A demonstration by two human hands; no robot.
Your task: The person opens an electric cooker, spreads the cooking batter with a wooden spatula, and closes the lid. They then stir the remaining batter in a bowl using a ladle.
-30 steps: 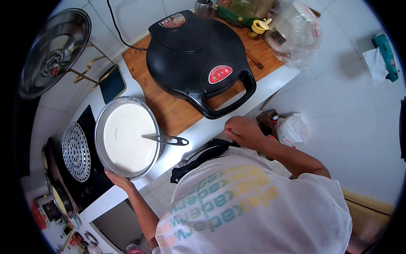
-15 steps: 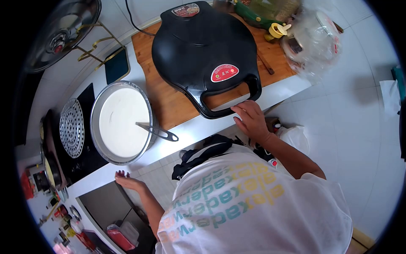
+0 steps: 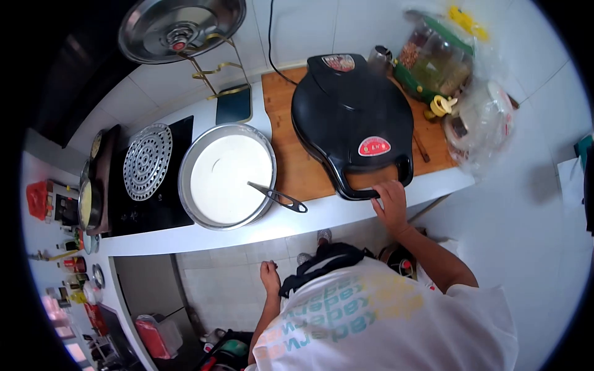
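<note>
A black electric griddle (image 3: pixel 352 117) with a closed lid sits on a wooden board. Curled over its front handle (image 3: pixel 359 194) are the fingers of my right hand (image 3: pixel 391 207). My left hand (image 3: pixel 270 277) hangs below the counter edge, near my waist, its fingers curled in and nothing visible in them. To the griddle's left stands a large metal pot (image 3: pixel 184 179) of smooth white batter (image 3: pixel 229 173). A grey-handled utensil (image 3: pixel 286 201) leans in it, its grip jutting over the pot's right rim.
A perforated steamer plate (image 3: pixel 147 162) lies on the black cooktop (image 3: pixel 180 216). Behind it, a metal lid (image 3: pixel 207 18) rests on a gold rack (image 3: pixel 219 73). Plastic-wrapped containers (image 3: pixel 486 123) and a jar (image 3: pixel 436 59) crowd the board's right end.
My left hand has drawn back from the counter edge by the pot toward my body, and its fingers have curled. My right hand stays at the griddle handle. The camera view has shifted.
</note>
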